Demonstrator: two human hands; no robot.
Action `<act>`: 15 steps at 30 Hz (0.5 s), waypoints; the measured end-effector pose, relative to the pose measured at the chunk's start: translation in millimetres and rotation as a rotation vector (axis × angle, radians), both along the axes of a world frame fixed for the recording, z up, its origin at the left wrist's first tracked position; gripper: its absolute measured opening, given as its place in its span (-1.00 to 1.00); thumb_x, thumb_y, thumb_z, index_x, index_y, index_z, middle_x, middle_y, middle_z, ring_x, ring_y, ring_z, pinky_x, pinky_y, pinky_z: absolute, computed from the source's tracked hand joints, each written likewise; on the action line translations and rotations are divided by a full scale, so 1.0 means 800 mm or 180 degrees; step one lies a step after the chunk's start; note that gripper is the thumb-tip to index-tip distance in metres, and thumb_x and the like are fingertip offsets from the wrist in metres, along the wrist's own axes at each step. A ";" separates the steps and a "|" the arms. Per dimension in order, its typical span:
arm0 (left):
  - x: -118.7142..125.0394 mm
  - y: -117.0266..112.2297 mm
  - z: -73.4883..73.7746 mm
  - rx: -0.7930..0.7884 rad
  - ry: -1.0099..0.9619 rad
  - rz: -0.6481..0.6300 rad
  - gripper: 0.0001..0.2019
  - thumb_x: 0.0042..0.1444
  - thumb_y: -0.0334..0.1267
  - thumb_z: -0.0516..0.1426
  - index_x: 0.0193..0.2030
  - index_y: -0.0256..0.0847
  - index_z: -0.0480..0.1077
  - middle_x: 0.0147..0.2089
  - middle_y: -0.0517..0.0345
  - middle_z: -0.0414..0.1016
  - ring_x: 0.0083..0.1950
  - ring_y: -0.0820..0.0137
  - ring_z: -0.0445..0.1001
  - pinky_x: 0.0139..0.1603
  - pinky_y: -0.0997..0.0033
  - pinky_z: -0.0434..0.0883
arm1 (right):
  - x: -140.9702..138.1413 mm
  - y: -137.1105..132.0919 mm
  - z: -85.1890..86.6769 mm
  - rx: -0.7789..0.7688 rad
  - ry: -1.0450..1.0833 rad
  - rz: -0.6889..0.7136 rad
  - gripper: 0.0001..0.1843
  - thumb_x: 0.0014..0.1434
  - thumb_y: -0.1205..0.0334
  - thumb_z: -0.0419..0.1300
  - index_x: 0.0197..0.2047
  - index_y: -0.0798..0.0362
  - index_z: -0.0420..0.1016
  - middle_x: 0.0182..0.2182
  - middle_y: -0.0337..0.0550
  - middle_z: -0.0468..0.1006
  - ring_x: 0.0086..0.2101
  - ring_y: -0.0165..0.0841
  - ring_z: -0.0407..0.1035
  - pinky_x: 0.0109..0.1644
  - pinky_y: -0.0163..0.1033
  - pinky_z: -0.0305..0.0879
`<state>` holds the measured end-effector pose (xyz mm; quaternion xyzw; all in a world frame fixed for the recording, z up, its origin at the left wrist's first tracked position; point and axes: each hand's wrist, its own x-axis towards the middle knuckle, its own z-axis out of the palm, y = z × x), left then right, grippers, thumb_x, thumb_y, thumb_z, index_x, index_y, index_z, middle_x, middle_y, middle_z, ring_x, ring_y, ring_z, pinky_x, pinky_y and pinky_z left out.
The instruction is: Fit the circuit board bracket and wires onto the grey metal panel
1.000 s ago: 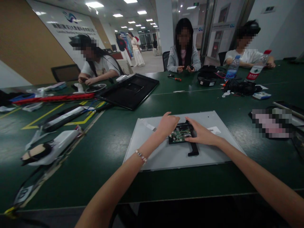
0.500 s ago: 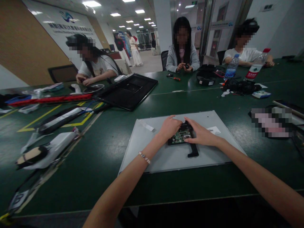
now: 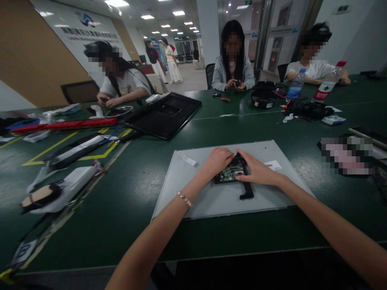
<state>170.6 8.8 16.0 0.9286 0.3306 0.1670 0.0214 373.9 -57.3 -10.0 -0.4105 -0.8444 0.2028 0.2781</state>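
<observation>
R hand grips PCB w/ fingers; L hand covers PCB's far-L corner, finger state unclear.

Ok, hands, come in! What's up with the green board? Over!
Left hand at the green board, blocking view of its far-left part. Right hand at its right side, thumb and fingers apart. Board within black frame, pale panel beneath.

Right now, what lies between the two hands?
In the head view, a green circuit board and part of a black bracket lie between the left hand and the right hand.
</observation>
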 end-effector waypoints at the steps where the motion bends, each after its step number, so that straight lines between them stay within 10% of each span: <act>1: 0.000 0.000 0.002 -0.0075 -0.0057 0.0036 -0.74 0.30 -0.31 0.05 -0.21 -0.33 0.57 -0.21 -0.05 0.61 -0.17 0.29 0.54 -0.03 0.32 0.39 | 0.000 0.000 0.000 0.0010 -0.0003 0.0003 0.05 0.14 -0.10 0.23 0.47 -0.05 -0.33 0.38 0.13 0.01 0.33 0.01 -0.01 0.35 0.21 0.01; 8: -0.023 0.013 0.040 -0.0482 -0.0758 0.0258 -0.74 0.26 -0.28 0.06 -0.21 -0.28 0.59 -0.15 0.02 0.62 -0.10 0.33 0.55 0.00 0.39 0.40 | 0.002 0.001 -0.001 -0.0012 0.0003 0.0030 0.07 0.13 -0.14 0.24 0.46 -0.13 -0.37 0.41 0.05 -0.05 0.35 -0.01 -0.07 0.36 0.22 -0.01; 15: -0.114 0.019 0.051 -0.0146 -0.0426 0.1742 -0.68 0.13 -0.33 0.10 -0.01 -0.27 0.54 0.02 -0.03 0.54 0.06 0.22 0.48 0.14 0.31 0.35 | 0.005 0.000 -0.003 -0.0079 -0.0118 0.0004 0.05 0.16 -0.18 0.20 0.47 -0.20 -0.41 0.43 -0.01 -0.11 0.35 0.02 -0.09 0.35 0.24 -0.01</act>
